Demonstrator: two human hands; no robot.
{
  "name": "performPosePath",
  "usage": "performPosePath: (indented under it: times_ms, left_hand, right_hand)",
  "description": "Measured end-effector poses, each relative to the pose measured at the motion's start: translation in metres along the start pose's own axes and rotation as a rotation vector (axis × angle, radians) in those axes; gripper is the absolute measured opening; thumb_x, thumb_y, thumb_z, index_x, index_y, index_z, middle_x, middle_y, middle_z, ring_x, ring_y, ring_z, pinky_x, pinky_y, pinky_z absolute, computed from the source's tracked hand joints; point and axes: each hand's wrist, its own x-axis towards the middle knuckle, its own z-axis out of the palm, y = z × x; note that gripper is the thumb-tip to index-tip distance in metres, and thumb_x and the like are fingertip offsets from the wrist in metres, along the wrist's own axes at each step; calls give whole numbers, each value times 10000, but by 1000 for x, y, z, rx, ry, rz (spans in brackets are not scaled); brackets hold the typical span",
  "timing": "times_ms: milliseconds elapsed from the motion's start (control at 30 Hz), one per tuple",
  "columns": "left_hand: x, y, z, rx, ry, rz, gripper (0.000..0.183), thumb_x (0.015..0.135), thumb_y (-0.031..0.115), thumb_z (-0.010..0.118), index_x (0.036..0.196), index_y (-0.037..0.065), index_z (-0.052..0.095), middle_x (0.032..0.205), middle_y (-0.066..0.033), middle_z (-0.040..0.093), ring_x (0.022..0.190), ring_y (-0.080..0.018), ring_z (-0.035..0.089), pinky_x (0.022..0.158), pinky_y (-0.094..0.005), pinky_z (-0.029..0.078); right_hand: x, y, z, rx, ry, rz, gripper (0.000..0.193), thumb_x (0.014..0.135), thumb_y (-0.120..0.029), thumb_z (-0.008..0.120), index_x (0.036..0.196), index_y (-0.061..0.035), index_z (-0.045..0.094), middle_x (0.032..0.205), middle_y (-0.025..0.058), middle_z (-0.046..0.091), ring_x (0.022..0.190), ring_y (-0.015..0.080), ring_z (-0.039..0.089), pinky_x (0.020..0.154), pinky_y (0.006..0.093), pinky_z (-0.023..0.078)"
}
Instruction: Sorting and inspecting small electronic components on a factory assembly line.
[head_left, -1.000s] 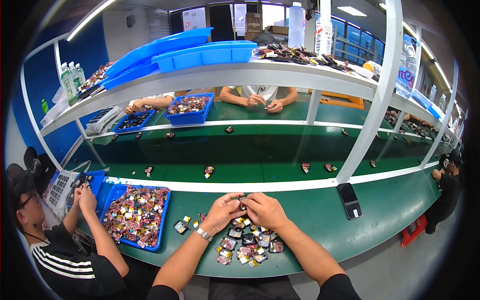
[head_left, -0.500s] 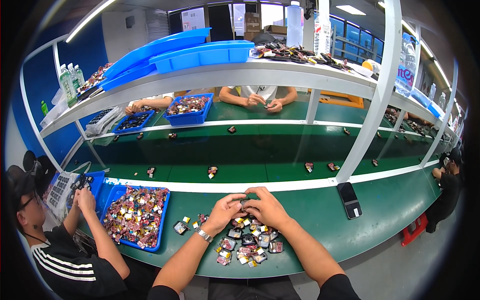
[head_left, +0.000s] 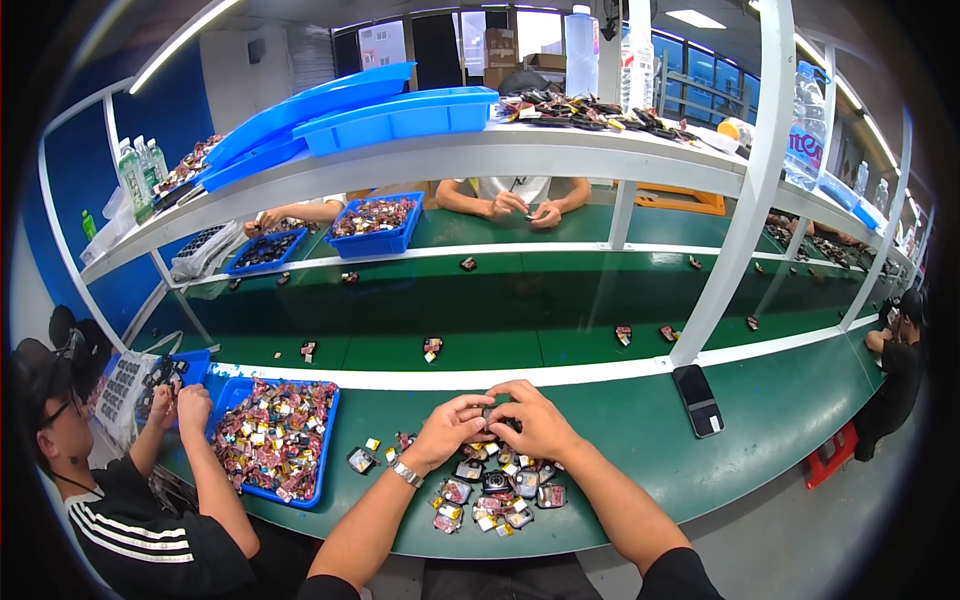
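Observation:
My left hand [head_left: 447,434] and my right hand [head_left: 541,424] meet above the green bench. Their thumbs and fingers close around one small dark electronic module [head_left: 488,411], mostly hidden by the fingertips. Directly below them lies a loose pile of small electronic modules [head_left: 496,482], with black housings, reddish boards and silver-and-yellow battery cells. One separate module [head_left: 362,459] rests left of the pile, beside my left wrist.
A blue tray [head_left: 326,455] heaped with similar parts stands left, next to a seated co-worker [head_left: 150,520]. A black phone [head_left: 697,401] lies right. Beyond the white rail, a green belt [head_left: 520,345] carries scattered modules. A shelf post [head_left: 735,200] rises ahead right.
The modules on the belt have shifted slightly right. My hands stay together, with small finger movements around the module. The left co-worker's hands have moved a little apart.

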Motion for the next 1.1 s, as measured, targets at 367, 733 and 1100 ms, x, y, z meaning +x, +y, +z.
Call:
performPosePath:
  times_ms: [367,733,1100]
  left_hand:
    - [-1,-3,3,-46,25,-5,323,979,15,533,1299,10,494,1164,-114,630,1073,-180,637,915,-332,577]
    - [2,-8,1,-81,54,24,287,1000,14,483,1286,6,498,1179,-117,637,1077,-179,640,917,-316,567]
    - [0,-7,1,-153,41,50,280,1008,22,465,1285,-7,486,1193,-131,633,1091,-197,643,944,-339,561]
  right_hand:
    - [-3,-8,8,-31,115,7,74,775,-103,682,823,-46,684,1148,100,614,1129,288,558,954,403,470]
    - [-4,-5,18,-149,155,-1,96,763,-103,707,842,-57,678,1137,102,620,1097,297,580,922,397,489]
    - [-2,-10,19,-136,246,-58,122,747,-68,726,863,-55,688,1111,97,626,1058,295,597,886,388,513]
